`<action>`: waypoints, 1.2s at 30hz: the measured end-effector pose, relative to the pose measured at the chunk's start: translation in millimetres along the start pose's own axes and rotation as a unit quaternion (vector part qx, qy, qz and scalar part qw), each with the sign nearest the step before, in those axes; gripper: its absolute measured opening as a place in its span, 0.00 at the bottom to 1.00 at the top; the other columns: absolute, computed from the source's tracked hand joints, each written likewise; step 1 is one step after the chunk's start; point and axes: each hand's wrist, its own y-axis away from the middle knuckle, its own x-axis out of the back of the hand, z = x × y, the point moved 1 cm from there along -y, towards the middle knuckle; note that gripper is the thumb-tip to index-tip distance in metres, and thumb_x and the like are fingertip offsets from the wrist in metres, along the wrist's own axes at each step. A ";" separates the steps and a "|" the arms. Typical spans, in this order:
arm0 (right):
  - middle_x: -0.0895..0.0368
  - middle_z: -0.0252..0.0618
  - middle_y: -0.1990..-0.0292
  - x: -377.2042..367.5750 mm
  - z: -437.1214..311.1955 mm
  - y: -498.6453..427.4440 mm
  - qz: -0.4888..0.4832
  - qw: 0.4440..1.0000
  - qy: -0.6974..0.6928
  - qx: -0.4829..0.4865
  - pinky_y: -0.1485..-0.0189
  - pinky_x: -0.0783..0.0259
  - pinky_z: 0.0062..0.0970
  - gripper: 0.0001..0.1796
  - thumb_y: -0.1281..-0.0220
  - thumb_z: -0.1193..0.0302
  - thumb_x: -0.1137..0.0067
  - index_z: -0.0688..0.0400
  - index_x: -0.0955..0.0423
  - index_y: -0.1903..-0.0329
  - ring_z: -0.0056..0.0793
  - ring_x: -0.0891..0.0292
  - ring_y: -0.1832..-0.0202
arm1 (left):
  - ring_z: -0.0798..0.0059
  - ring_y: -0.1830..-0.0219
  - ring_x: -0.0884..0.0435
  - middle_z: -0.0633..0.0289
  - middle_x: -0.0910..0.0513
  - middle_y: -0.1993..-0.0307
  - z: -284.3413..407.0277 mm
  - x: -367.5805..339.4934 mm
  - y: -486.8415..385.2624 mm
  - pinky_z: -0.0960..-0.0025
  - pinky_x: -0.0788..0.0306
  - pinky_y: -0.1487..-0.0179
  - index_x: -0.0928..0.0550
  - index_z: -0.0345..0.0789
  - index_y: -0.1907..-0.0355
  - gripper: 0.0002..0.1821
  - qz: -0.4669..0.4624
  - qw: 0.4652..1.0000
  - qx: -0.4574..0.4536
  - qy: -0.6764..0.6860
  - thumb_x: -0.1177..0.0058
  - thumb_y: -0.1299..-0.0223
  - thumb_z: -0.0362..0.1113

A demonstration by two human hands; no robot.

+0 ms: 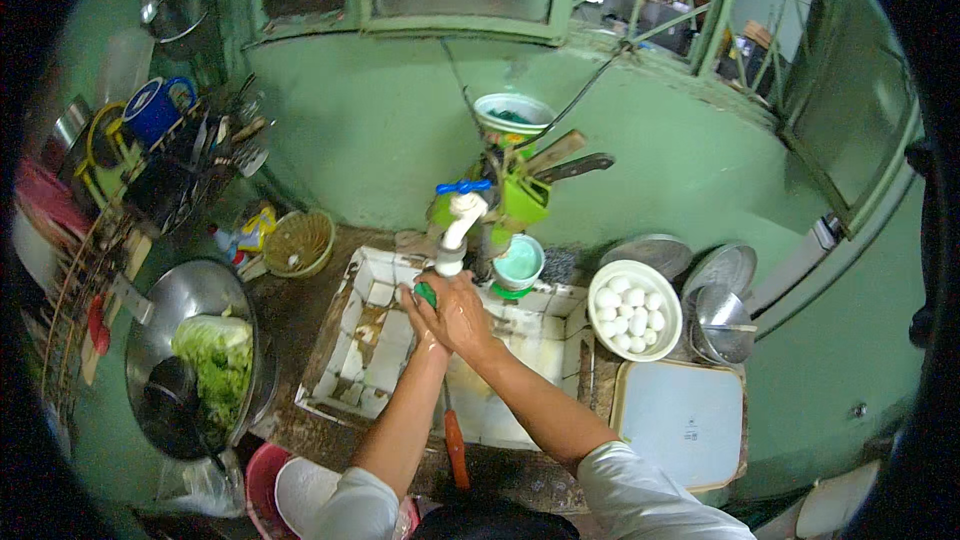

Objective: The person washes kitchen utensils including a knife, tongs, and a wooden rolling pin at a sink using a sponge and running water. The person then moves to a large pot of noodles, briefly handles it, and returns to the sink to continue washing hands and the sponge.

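Note:
Both wet hands are clasped together beneath the white faucet with a blue handle, over a white-tiled sink. A green scouring pad shows between the fingers. My left hand is around its side, partly covered by my right hand, which lies across from the right. What the right fingers grip underneath is hidden. Below the wrists, a tool with an orange handle and a thin metal shaft or blade lies over the sink's front edge. A cup of pale green paste stands just behind the hands.
Left of the sink sits a metal wok with leafy greens. To the right are a bowl of white eggs and a pale tray. Knives stand in a green holder behind the faucet. A strainer rests at back left.

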 end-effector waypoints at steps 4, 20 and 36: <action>0.24 0.53 0.56 1.6 7.8 7.4 -0.008 0.999 0.005 -0.041 0.45 0.36 0.43 0.19 0.50 0.74 0.39 0.58 0.27 0.51 0.53 0.31 0.49 | 0.49 0.41 0.30 0.43 0.30 0.39 21.6 -4.8 9.9 0.48 0.39 0.34 0.34 0.32 0.37 0.52 0.090 0.995 0.045 0.019 0.77 0.44 0.78; 0.20 0.52 0.67 -78.0 120.8 96.7 0.084 0.938 -0.187 -0.279 0.57 0.28 0.40 0.13 0.43 0.69 0.47 0.61 0.27 0.56 0.48 0.22 0.63 | 0.58 0.43 0.26 0.49 0.27 0.45 70.1 1.8 80.2 0.48 0.32 0.41 0.36 0.28 0.37 0.45 0.215 0.940 0.158 -0.213 0.48 0.42 0.65; 0.20 0.54 0.63 -90.0 133.0 87.2 -0.026 0.949 -0.008 -0.314 0.55 0.29 0.48 0.16 0.44 0.66 0.42 0.60 0.26 0.54 0.55 0.23 0.58 | 0.63 0.57 0.20 0.59 0.21 0.62 63.8 15.7 99.5 0.50 0.25 0.52 0.27 0.40 0.59 0.26 0.369 0.900 0.086 -0.215 0.51 0.37 0.63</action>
